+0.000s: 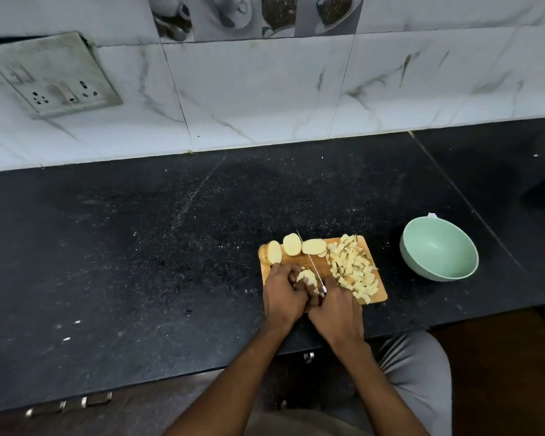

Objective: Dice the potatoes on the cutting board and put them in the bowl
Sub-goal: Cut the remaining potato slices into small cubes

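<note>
Head cam: wooden cutting board (376,295) lies on dark speckled bench (139,247), near its front edge. Along board's far edge, approx 3 thick potato slices (291,244) side by side, one at far-left corner leaning on its edge. Right half of board covered w/ pile of diced potato (353,269), a few peel strips mixed in. Left hand (282,295) sits on board's near-left part, fingers curled over a small stack of potato pieces (307,276), pinning it down. Right hand (335,305) just beside it, touching, fingers wrapped round handle of knife (310,259); handle itself mostly hidden. Thin blade runs away from the person, past the held stack, tip reaching btwn the far slices. Pale green bowl (439,248) stands on bench to right of board, apart from it, tilted a bit toward cam; nothing seen inside. Behind bench: marble-look tiled wall (265,89) w/ grimy socket plate (54,73) at upper left.
</note>
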